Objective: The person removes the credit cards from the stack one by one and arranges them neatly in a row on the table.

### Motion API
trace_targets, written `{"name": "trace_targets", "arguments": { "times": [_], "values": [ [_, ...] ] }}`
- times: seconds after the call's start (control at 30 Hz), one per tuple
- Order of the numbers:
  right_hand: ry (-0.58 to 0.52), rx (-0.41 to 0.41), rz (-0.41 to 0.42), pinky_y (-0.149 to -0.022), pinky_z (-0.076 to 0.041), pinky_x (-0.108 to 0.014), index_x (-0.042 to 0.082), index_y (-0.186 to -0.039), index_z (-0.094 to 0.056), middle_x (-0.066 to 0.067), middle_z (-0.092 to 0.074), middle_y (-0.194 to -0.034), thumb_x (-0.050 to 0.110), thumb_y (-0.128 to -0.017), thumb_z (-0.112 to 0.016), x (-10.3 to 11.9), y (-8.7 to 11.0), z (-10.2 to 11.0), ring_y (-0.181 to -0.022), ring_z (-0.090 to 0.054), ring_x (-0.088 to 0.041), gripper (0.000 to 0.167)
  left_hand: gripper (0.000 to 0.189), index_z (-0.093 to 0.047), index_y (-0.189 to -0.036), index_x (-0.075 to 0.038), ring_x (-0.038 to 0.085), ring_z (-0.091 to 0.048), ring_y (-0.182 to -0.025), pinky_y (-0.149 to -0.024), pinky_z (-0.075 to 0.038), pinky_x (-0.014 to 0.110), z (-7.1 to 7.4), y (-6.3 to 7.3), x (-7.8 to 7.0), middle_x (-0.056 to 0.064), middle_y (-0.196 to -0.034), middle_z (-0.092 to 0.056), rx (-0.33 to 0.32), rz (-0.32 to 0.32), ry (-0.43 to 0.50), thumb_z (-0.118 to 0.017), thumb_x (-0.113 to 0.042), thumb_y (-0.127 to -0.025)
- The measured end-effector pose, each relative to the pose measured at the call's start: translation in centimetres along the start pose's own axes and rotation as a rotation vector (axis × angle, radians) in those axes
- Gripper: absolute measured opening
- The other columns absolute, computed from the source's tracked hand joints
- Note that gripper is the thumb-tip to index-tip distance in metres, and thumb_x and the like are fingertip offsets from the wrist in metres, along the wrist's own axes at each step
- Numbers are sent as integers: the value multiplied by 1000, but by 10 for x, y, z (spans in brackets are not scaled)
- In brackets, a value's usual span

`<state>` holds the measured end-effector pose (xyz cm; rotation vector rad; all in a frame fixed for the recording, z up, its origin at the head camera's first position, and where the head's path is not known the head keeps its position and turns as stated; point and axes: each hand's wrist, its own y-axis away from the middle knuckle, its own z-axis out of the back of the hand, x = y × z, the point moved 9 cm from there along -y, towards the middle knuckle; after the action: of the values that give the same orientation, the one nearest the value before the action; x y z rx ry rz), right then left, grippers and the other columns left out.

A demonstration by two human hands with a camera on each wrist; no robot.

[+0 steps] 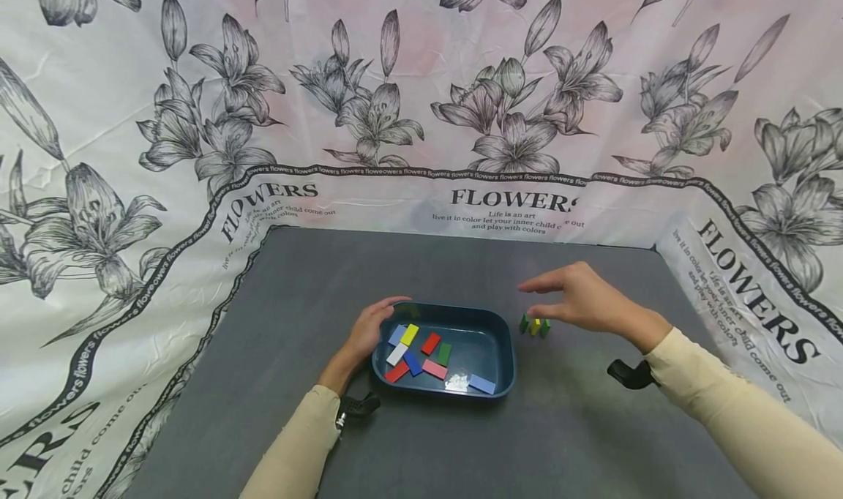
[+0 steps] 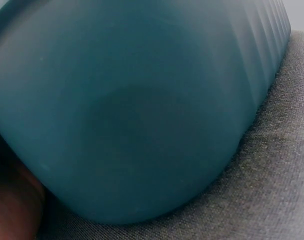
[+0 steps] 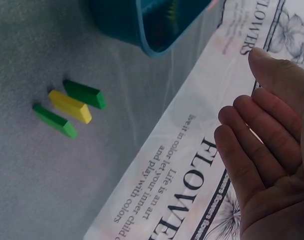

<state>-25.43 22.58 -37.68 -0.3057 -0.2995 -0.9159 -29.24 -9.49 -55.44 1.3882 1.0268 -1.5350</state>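
Note:
My left hand grips the back left corner of a dark blue tray, its fingers at the rim. In the left wrist view the tray's outer wall fills most of the picture, with part of a finger at the lower left. My right hand is raised at the tray's right, thumb and fingers apart and nothing between them. Close by it, a green block, a yellow block and another green block stand in a row on the table.
Several colored blocks lie in the tray, among them a red block, a white block and a light blue block. The dark grey table is bordered by a flower-printed cloth at the back and sides.

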Motion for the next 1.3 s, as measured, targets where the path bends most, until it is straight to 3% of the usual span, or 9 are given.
{"name": "trace_targets", "arguments": {
  "times": [0.3, 0.47, 0.6, 0.7, 0.8, 0.93, 1.1, 1.3],
  "values": [
    [-23, -9, 64, -84, -64, -34, 17, -130, -82, -2, -83, -124, 19, -91, -91, 16, -9, -6, -107, -81, -17, 39, 48, -64, -148, 0, 38, -66, -132, -118, -52, 50, 0, 1, -3, 22, -147, -67, -26, -17, -12, -34, -17, -115],
    [-16, 3, 97, -83, -63, -32, 16, -129, -82, -3, -83, -124, 20, -93, -89, 25, -12, -11, -103, -80, -12, 38, 48, -64, -149, 0, 40, -65, -133, -119, -51, 52, -1, 2, -4, 23, -148, -67, -21, -21, -6, -33, -17, -115],
    [-44, 42, 96, -80, -63, -31, 15, -132, -80, -5, -82, -127, 23, -95, -88, 29, -16, -18, -81, -77, -4, 38, 48, -63, -150, 0, 41, -63, -136, -122, -47, 57, -2, 1, -3, 23, -150, -65, -17, -13, -5, -34, -18, -116],
    [-55, 63, 95, -80, -63, -28, 15, -133, -80, -6, -81, -129, 25, -96, -87, 32, -18, -23, -80, -76, -1, 39, 48, -62, -150, 1, 43, -62, -136, -123, -45, 60, -2, 2, -4, 25, -150, -65, -12, -15, -4, -34, -18, -116],
    [-68, 83, 103, -71, -62, -26, 14, -133, -80, -8, -80, -130, 25, -95, -87, 36, -22, -29, -74, -74, -2, 40, 49, -61, -151, 1, 44, -62, -136, -123, -45, 60, -2, 3, -4, 25, -150, -64, -10, -12, 0, -33, -19, -116],
    [-70, 95, 122, -67, -62, -28, 14, -134, -79, -9, -80, -131, 23, -95, -88, 42, -26, -37, -79, -77, -9, 41, 48, -61, -151, 0, 43, -61, -138, -124, -44, 59, -2, 4, -3, 24, -151, -64, -16, -3, -2, -33, -19, -117],
    [-46, 92, 174, -94, -66, -42, 15, -134, -80, -4, -81, -130, 22, -94, -88, 51, -31, -46, -118, -79, -24, 41, 48, -62, -150, 1, 44, -61, -137, -124, -43, 61, -2, 4, -4, 25, -150, -65, -13, -14, -8, -33, -18, -117],
    [-40, 115, 223, -94, -65, -45, 15, -134, -79, -2, -81, -130, 24, -95, -88, 60, -36, -56, -117, -78, -19, 42, 49, -60, -151, 4, 48, -60, -137, -124, -43, 62, -3, 2, -4, 29, -150, -63, 0, -30, -23, -31, -18, -117]
  ]
}}
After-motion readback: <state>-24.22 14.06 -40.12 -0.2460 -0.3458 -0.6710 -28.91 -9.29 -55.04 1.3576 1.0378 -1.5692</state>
